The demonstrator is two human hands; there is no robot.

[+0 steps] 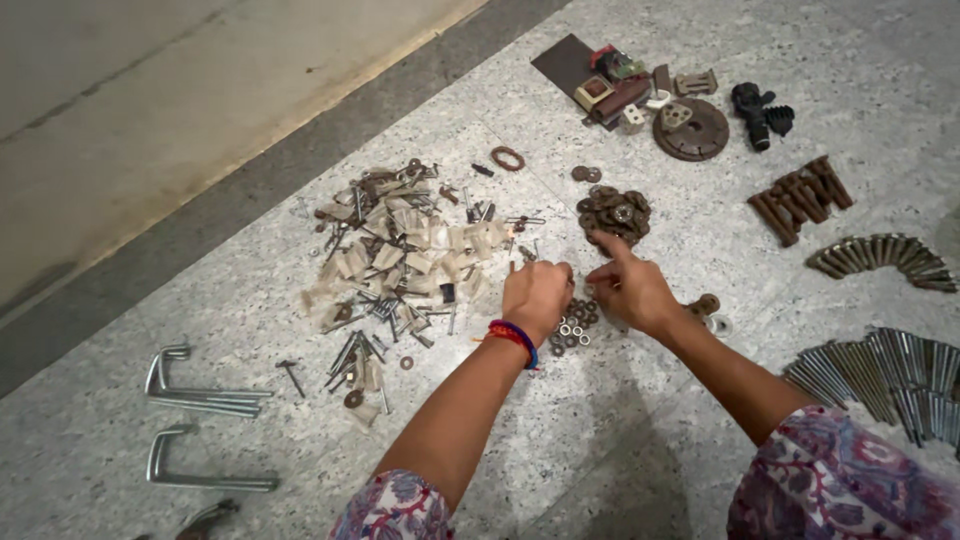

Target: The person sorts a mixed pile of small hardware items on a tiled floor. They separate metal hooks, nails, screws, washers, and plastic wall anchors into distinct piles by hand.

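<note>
Small silver metal washers (572, 328) were heaped on the speckled grey stone floor (620, 440), just below and between both hands. The left hand (536, 296) was curled beside the mixed pile of pale plastic plugs and screws (400, 255); whether its grip held anything could not be told. The right hand (632, 290) was spread apart, forefinger touching the heap of rusty brown washers (613, 212).

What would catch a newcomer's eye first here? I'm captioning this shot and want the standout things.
Two hands meet mid-frame on a speckled stone floor: the left hand, with a bright wristband, and the right hand, pointing at a heap of rusty washers. Left of them sprawls a big mixed pile of pale plastic plugs and screws. Rows of long silver bolts fan out at the right edge.
</note>
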